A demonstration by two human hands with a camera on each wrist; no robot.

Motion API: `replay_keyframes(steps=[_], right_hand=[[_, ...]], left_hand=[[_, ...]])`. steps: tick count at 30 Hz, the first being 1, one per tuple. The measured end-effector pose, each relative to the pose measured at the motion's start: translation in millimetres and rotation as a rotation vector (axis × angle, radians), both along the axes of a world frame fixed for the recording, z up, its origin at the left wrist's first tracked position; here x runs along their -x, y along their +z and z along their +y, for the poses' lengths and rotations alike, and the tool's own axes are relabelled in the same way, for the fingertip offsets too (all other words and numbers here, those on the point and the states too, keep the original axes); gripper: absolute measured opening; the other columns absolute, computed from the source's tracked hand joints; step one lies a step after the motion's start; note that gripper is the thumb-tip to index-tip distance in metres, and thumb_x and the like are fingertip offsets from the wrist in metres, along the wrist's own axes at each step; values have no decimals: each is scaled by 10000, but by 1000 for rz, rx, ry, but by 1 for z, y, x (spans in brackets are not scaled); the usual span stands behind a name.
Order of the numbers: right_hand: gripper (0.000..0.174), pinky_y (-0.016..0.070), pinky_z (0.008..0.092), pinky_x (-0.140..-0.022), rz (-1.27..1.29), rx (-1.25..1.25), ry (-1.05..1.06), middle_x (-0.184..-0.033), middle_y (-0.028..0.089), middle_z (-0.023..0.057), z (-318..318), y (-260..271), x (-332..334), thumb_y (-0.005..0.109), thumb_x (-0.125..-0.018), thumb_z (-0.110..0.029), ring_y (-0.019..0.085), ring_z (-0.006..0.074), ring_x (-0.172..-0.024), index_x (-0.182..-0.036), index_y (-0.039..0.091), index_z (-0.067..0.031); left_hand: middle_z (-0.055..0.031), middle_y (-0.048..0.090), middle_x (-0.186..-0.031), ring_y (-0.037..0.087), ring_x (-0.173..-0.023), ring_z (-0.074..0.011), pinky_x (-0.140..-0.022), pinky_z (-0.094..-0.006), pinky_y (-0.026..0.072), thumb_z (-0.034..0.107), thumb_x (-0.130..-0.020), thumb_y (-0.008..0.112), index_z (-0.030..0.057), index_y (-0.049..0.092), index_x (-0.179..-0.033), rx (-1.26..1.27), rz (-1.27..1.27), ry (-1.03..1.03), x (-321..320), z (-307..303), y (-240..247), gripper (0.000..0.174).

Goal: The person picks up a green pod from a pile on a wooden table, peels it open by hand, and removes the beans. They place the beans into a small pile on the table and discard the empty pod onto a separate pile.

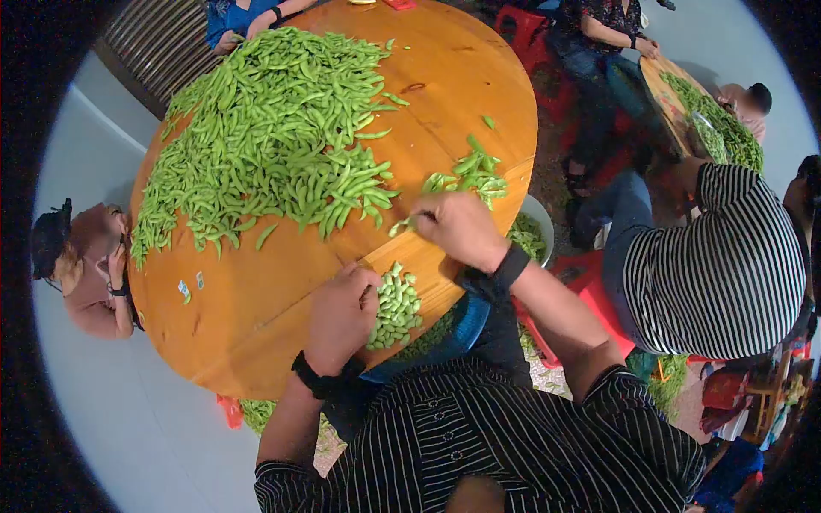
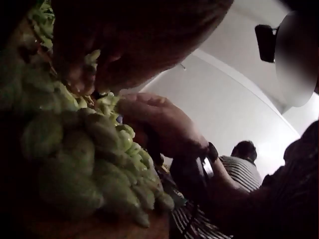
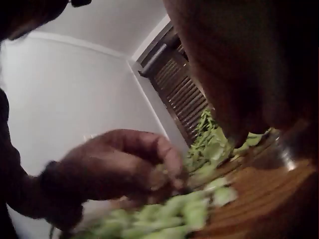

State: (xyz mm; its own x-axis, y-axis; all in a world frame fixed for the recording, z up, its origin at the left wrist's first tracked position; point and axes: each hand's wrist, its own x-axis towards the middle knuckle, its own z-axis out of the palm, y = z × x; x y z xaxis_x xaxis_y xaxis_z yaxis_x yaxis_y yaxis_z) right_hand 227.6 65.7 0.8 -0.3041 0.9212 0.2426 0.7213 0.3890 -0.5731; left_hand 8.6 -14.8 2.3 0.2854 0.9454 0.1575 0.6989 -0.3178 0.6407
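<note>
My right hand (image 1: 462, 229) pinches a green pod (image 1: 399, 227) above the round wooden table (image 1: 325, 278), between two groups of pods. My left hand (image 1: 340, 312) is curled beside a small heap of pale shelled beans (image 1: 398, 308) at the near edge. A small green piece (image 2: 92, 57), seemingly a bean, shows between the left fingers in the left wrist view; that hand (image 3: 119, 164) is beyond the beans (image 3: 169, 216) in the right wrist view. A big mound of pods (image 1: 265, 128) covers the far left. Some pods (image 1: 481, 175) lie past my right hand.
Below the table's near edge is a blue basket (image 1: 470, 321); a pale bowl of green pieces (image 1: 534, 227) stands at its right. Red stools (image 1: 607, 312) and a person in a striped shirt (image 1: 710, 265) are to the right. Other people sit around the table.
</note>
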Motion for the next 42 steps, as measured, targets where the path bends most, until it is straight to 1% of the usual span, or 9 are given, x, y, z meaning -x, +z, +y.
replay_keyframes(steps=[3,10,13,20,23,25,33,39,42], right_hand=[[105,487,345,-607,93,65,53,-706,626,137,9,6,-7,634,-793,-143,620,290,-628,-840,666,-54],[134,471,277,-672,420,353,188,-782,654,67,-8,9,-1,629,-856,-103,588,104,-726,-921,655,12],[130,490,320,-636,530,337,226,-730,664,114,-17,7,6,631,-825,-130,636,190,-652,-874,666,-15],[119,490,337,-630,471,284,197,-728,653,118,-18,6,-3,631,-824,-156,641,232,-650,-868,669,-52],[110,469,265,-652,332,268,179,-773,649,68,-13,10,-8,637,-854,-85,579,95,-697,-924,654,-2],[110,498,411,-624,303,116,115,-729,644,153,-6,5,-11,603,-807,-153,645,320,-699,-838,669,-71],[275,521,451,-607,-267,-182,-224,-845,617,181,5,17,-20,585,-803,-167,625,382,-683,-1072,593,-107],[151,497,379,-692,352,-27,320,-801,620,118,-30,11,14,684,-794,-117,616,308,-769,-929,660,-52],[98,483,426,-594,306,-96,237,-764,589,130,-37,1,22,637,-800,-149,607,340,-710,-849,622,-66]], left_hand=[[-137,643,-843,642,-779,-281,-700,-346,503,116,-839,616,54,601,-950,-7,2,37,-2,0,4,128],[-93,631,-795,615,-725,-206,-675,-328,496,177,-834,687,25,586,-965,-2,-50,145,-16,16,17,224],[-83,622,-765,601,-668,-169,-610,-316,481,176,-844,689,-4,569,-901,95,-287,148,-25,25,14,224],[-12,625,-776,586,-643,-75,-574,-212,484,112,-872,624,6,613,-933,542,-674,139,-15,33,2,124],[-22,617,-797,582,-671,-88,-602,-224,494,87,-880,598,14,590,-987,561,-626,179,-12,32,0,130],[-42,635,-838,594,-690,-98,-612,-225,499,70,-885,587,13,579,-1017,513,-624,196,-8,33,-7,144],[-91,647,-942,644,-792,-174,-691,-262,532,41,-900,556,37,506,-1100,692,-924,139,-6,30,9,206],[-146,619,-1037,663,-888,-219,-746,-285,556,60,-941,527,-5,468,-1156,738,-904,64,-10,29,8,233],[-143,615,-1050,667,-895,-220,-748,-282,557,54,-947,516,-4,466,-1167,762,-946,55,-9,29,2,233]])
